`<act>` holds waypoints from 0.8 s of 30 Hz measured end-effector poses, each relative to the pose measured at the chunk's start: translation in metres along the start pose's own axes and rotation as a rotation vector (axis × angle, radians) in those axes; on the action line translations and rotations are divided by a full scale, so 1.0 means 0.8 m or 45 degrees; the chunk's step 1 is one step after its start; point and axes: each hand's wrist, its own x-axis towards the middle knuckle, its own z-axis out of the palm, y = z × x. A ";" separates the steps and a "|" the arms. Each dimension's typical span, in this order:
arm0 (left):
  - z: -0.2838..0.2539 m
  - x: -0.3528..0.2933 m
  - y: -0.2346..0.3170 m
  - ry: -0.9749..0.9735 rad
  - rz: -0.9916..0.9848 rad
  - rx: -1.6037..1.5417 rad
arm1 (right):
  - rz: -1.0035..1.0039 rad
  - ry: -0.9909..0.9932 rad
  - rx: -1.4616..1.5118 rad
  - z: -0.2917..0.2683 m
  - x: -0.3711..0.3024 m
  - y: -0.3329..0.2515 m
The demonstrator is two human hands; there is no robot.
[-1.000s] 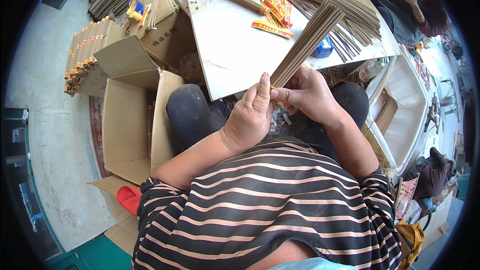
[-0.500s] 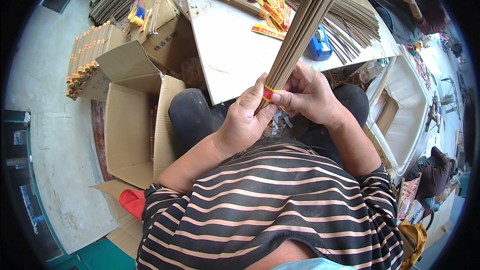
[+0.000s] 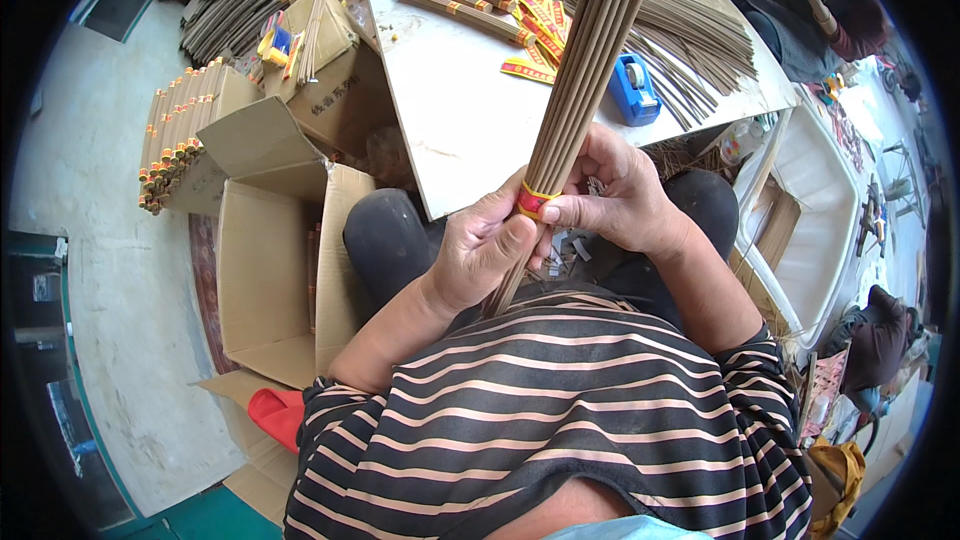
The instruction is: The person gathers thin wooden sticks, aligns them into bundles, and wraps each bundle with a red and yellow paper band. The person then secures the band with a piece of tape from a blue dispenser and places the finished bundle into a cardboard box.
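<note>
A bundle of brown incense sticks stands slanted before me, its top leaning away to the right over the table. Around its lower part runs a red and yellow paper band. My left hand is closed round the bundle just at and below the band. With thumb and fingers, my right hand pinches the bundle at the band's right edge. The lower stick ends reach down toward my striped shirt. Part of the left fingers is hidden behind the sticks.
On the white table lie banded incense bundles, loose paper bands, a blue tape dispenser and loose sticks. An open cardboard box stands at my left, stacked bundles beyond it. Another person sits at far right.
The bundle has shifted down and slightly left, standing more upright, and its lower ends now show below my left hand. Both hands stay at the band.
</note>
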 end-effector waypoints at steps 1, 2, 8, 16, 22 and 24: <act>0.001 0.002 0.001 0.000 0.007 -0.015 | -0.029 -0.010 0.020 -0.001 0.001 -0.001; 0.002 0.003 0.002 0.031 -0.029 -0.011 | -0.059 -0.019 0.040 0.000 0.002 -0.004; 0.001 0.006 0.007 0.080 -0.168 -0.152 | -0.106 -0.050 -0.193 -0.004 0.002 -0.008; 0.002 0.026 -0.001 0.156 -0.225 -0.359 | -0.083 0.120 -0.477 -0.025 0.003 -0.002; -0.009 0.078 -0.013 0.267 -0.205 -0.317 | 0.398 0.942 -0.591 -0.144 0.002 0.069; -0.013 0.104 -0.021 0.271 -0.254 -0.344 | 0.670 0.845 -0.608 -0.192 -0.003 0.092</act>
